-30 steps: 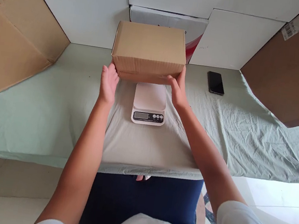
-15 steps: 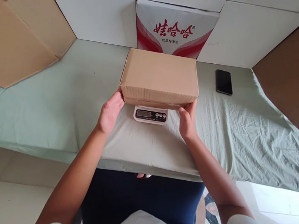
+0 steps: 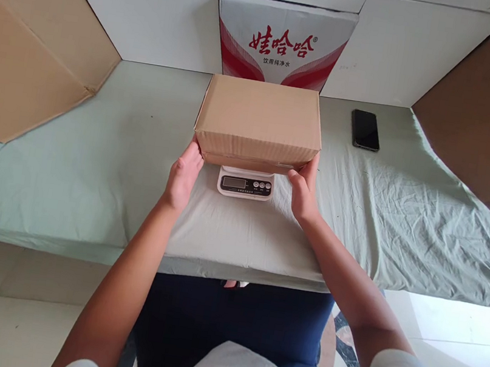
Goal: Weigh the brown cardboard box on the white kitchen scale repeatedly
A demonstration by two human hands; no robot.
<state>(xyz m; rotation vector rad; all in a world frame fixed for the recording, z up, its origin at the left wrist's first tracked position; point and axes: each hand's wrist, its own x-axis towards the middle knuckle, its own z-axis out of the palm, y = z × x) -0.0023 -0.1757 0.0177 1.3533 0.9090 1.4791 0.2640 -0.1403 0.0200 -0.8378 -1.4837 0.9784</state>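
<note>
A closed brown cardboard box (image 3: 260, 121) rests on top of a small white kitchen scale (image 3: 245, 184), hiding the weighing plate; only the scale's front strip with display and buttons shows. My left hand (image 3: 184, 175) touches the box's lower left corner. My right hand (image 3: 303, 190) is pressed against its lower right corner. Both hands grip the box from the sides.
The table is covered with a pale green cloth (image 3: 93, 154). A black phone (image 3: 365, 129) lies at the back right. A white-and-red printed carton (image 3: 283, 42) stands behind the box. Large cardboard sheets lean at the left (image 3: 21, 46) and right (image 3: 489, 116).
The box came down from the back of the table towards me and onto the scale, covering its plate. My hands followed it down and stay on its lower corners.
</note>
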